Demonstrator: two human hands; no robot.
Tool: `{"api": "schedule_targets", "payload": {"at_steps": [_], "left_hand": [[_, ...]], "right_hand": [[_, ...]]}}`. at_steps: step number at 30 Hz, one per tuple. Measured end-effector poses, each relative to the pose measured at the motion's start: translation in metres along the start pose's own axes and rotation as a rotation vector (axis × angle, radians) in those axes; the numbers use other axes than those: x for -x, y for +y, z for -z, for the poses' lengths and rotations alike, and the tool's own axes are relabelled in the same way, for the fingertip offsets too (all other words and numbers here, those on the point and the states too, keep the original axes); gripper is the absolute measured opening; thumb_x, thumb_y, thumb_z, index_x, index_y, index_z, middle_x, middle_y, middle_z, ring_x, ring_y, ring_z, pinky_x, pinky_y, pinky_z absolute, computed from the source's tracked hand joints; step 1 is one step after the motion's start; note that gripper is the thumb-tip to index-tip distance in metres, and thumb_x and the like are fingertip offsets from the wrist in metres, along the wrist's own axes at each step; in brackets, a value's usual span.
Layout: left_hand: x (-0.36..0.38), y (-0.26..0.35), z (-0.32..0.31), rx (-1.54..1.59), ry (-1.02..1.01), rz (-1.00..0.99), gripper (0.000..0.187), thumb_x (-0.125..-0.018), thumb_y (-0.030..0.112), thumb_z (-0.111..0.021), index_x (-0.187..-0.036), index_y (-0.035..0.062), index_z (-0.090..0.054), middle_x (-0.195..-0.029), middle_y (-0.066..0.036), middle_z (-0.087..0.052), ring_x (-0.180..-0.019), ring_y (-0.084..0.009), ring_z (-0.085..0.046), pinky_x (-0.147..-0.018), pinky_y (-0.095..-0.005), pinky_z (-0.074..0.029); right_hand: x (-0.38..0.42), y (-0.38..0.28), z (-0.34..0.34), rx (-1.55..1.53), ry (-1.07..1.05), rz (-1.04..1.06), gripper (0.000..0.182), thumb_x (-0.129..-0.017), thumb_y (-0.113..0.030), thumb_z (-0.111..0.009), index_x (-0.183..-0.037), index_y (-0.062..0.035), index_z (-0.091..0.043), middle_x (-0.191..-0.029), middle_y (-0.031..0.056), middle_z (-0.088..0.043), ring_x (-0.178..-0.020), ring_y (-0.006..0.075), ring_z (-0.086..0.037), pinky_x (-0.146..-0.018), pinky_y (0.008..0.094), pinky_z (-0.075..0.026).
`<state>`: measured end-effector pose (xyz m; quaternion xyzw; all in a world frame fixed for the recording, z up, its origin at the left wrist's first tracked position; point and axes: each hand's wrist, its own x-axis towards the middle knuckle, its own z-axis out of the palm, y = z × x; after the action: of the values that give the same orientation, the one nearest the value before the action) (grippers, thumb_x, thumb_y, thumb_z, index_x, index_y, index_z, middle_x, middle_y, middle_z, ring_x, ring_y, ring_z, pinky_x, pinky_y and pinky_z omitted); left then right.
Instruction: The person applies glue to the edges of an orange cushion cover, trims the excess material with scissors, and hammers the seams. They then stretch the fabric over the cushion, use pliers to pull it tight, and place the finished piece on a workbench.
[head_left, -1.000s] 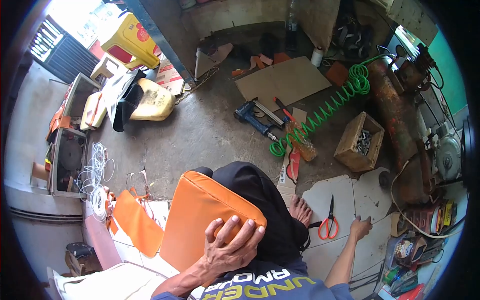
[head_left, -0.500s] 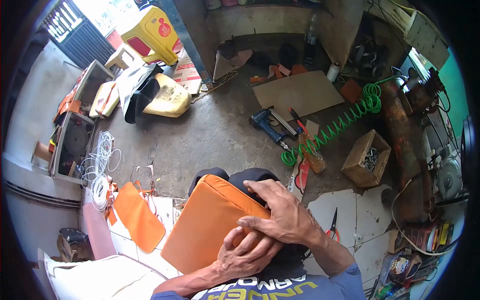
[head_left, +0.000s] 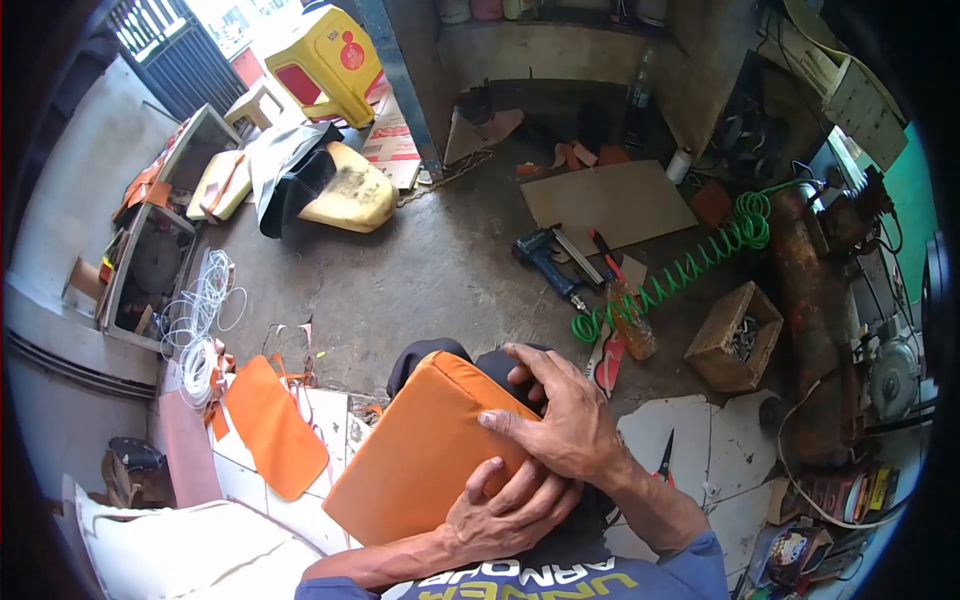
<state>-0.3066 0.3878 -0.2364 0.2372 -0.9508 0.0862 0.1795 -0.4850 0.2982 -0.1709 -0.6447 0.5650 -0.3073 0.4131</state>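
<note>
An orange padded cushion (head_left: pixel 415 450) lies tilted across the person's lap. My left hand (head_left: pixel 505 510) comes from the lower left and rests on the cushion's lower right part, fingers spread. Above it, my right hand (head_left: pixel 570 415) spans the cushion's right edge, its thumb on the orange face and its fingers apart over the dark trousers. The two hands touch or overlap near the wrist of the right one. The underside of the cushion is hidden.
A blue staple gun (head_left: pixel 550 265) with a coiled green hose (head_left: pixel 690 270), a wooden box (head_left: pixel 735 335) of metal pieces and scissors (head_left: pixel 664 460) are to the right. Orange sheet (head_left: pixel 270 430) and white cord (head_left: pixel 205 320) lie left. A yellow foam seat (head_left: pixel 350 190) is farther off.
The view has shifted slightly left. My right hand's thumb and fingers are a little more spread, and my left hand has slid slightly right and down along the cushion.
</note>
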Motion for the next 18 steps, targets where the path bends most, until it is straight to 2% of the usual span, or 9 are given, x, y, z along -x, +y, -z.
{"api": "schedule_targets", "payload": {"at_steps": [2,3,5,6,8,12,14,16,18], "left_hand": [[-0.002,0.003,0.005,0.065,-0.046,0.051,0.044,-0.094,0.031,-0.06,-0.137,0.0291,-0.063,-0.134,0.0,-0.061,-0.13,-0.0169,-0.055,-0.109,-0.0627,-0.035],[-0.003,0.003,0.005,0.064,-0.044,0.053,0.044,-0.094,0.031,-0.06,-0.137,0.0291,-0.063,-0.134,0.0,-0.061,-0.13,-0.0169,-0.055,-0.109,-0.0627,-0.035],[-0.006,0.0,0.007,0.042,-0.027,0.032,0.038,-0.098,0.033,-0.058,-0.135,0.0249,-0.064,-0.134,-0.002,-0.061,-0.129,-0.0186,-0.055,-0.107,-0.0564,-0.04],[-0.007,-0.001,0.007,0.032,-0.02,0.021,0.036,-0.1,0.034,-0.057,-0.133,0.0227,-0.064,-0.134,-0.003,-0.06,-0.129,-0.0195,-0.056,-0.107,-0.0532,-0.042],[-0.007,-0.001,0.009,0.016,-0.009,0.002,0.033,-0.104,0.036,-0.054,-0.13,0.0185,-0.064,-0.135,-0.005,-0.06,-0.129,-0.0212,-0.057,-0.105,-0.0469,-0.047],[-0.003,0.002,0.002,0.063,-0.013,0.056,0.037,-0.099,0.034,-0.059,-0.134,0.0208,-0.061,-0.13,-0.005,-0.06,-0.13,-0.0206,-0.053,-0.112,-0.0521,-0.039],[0.005,0.004,-0.013,0.066,-0.008,0.076,0.039,-0.098,0.033,-0.061,-0.135,0.0216,-0.06,-0.129,-0.005,-0.06,-0.13,-0.0204,-0.052,-0.115,-0.0538,-0.036],[0.011,0.006,-0.027,0.147,-0.02,-0.005,0.038,-0.097,0.031,-0.06,-0.133,0.0213,-0.063,-0.129,-0.003,-0.061,-0.13,-0.0187,-0.052,-0.113,-0.054,-0.036],[0.009,0.01,-0.013,0.137,-0.025,0.028,0.041,-0.093,0.031,-0.061,-0.133,0.0227,-0.064,-0.13,-0.002,-0.061,-0.132,-0.0186,-0.051,-0.113,-0.0551,-0.034]], "right_hand": [[0.0,0.002,-0.002,0.022,0.001,0.026,0.072,-0.086,-0.04,-0.08,-0.14,0.0012,-0.055,-0.111,0.0148,-0.064,-0.104,0.029,-0.064,-0.092,0.0418,-0.053],[-0.001,0.003,-0.004,0.024,0.0,0.027,0.072,-0.086,-0.04,-0.08,-0.14,0.0012,-0.055,-0.111,0.0148,-0.064,-0.104,0.029,-0.064,-0.092,0.0418,-0.053],[-0.002,0.005,-0.009,0.103,0.054,0.121,0.073,-0.082,-0.036,-0.086,-0.14,-0.0024,-0.057,-0.11,0.0108,-0.066,-0.09,0.0212,-0.063,-0.084,0.0358,-0.055],[-0.003,0.004,-0.009,0.103,0.056,0.12,0.073,-0.082,-0.036,-0.086,-0.14,-0.0024,-0.057,-0.11,0.0108,-0.066,-0.09,0.0212,-0.063,-0.084,0.0358,-0.055],[-0.006,0.002,-0.008,-0.006,0.006,0.013,0.072,-0.087,-0.041,-0.078,-0.142,-0.0011,-0.053,-0.114,0.0139,-0.064,-0.109,0.0322,-0.064,-0.096,0.0458,-0.052],[-0.015,-0.001,-0.009,0.023,-0.02,-0.032,0.073,-0.087,-0.04,-0.077,-0.143,-0.0017,-0.052,-0.115,0.0142,-0.064,-0.11,0.032,-0.064,-0.097,0.0457,-0.052],[-0.016,0.003,-0.015,0.08,0.042,0.097,0.076,-0.084,-0.037,-0.083,-0.145,-0.0027,-0.053,-0.113,0.0099,-0.065,-0.086,0.0202,-0.062,-0.082,0.036,-0.056],[-0.017,-0.001,-0.016,0.091,0.035,0.104,0.079,-0.083,-0.038,-0.084,-0.146,-0.0029,-0.052,-0.114,0.0097,-0.065,-0.086,0.0194,-0.061,-0.082,0.036,-0.056],[-0.019,-0.004,-0.016,0.059,0.026,0.041,0.079,-0.083,-0.04,-0.084,-0.146,-0.003,-0.052,-0.114,0.0096,-0.065,-0.086,0.019,-0.062,-0.081,0.0359,-0.055]]}}
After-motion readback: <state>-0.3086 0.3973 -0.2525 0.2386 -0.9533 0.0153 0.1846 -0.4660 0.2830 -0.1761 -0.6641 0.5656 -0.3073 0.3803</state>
